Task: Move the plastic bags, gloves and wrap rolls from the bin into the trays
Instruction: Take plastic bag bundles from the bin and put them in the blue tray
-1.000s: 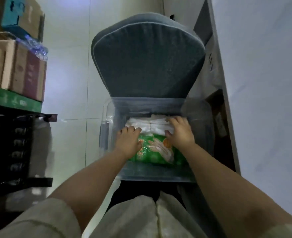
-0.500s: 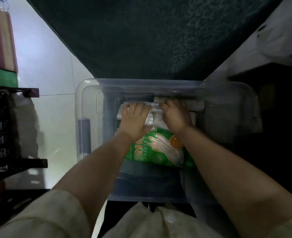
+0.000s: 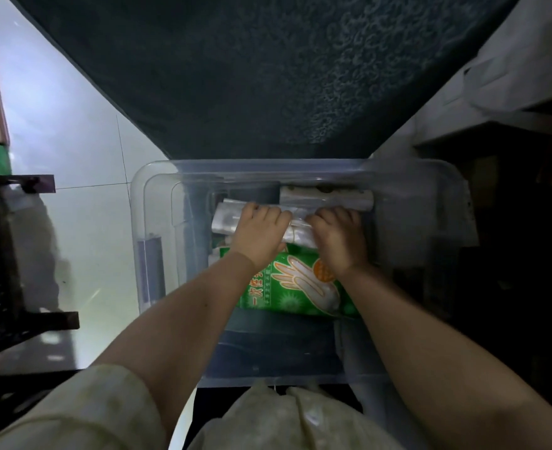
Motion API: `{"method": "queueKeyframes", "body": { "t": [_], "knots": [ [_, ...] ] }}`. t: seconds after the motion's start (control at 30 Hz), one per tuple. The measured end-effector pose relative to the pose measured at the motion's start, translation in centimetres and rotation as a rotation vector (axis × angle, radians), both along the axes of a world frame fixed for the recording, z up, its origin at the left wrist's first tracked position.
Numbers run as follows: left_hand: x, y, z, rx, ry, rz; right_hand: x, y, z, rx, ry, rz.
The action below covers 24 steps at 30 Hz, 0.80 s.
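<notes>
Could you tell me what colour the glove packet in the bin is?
Green plastic glove packet, with a pale hand print; head view.

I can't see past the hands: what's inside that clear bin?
In the clear bin: a green glove packet, clear plastic bags under both hands, a wrap roll behind. Anything beneath is covered.

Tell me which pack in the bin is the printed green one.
The glove pack, nearest the person in the bin. It alone is green with a glove picture; the bag bundle under both hands and the roll behind are clear or white.
</notes>
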<state>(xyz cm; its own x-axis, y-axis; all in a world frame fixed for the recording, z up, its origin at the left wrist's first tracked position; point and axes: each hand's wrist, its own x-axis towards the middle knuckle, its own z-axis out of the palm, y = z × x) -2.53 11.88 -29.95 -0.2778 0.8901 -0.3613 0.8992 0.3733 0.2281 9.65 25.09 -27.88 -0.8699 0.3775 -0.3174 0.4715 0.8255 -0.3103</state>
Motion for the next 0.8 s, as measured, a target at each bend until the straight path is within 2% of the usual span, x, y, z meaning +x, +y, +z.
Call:
{"method": "queueKeyframes", "body": {
  "t": [0.2,0.47,0.57,0.8],
  "knots": [
    [-0.6,-0.1,4.0,0.024,0.011,-0.011,1.0,-0.2,4.5,0.003,0.094,-0.015],
    [-1.7,-1.9,14.6,0.038,0.101,0.075,2.3,-1.5,15.1,0.092,0.293,0.031],
    [-2.0,-2.8,18.2,0.012,0.138,0.059,3.4,-1.8,19.1,0.128,0.308,0.010],
    [-1.7,-3.8,24.1,0.123,0.196,-0.097,6.6,-5.3,25.6,0.282,0.296,-0.191]
  ]
}}
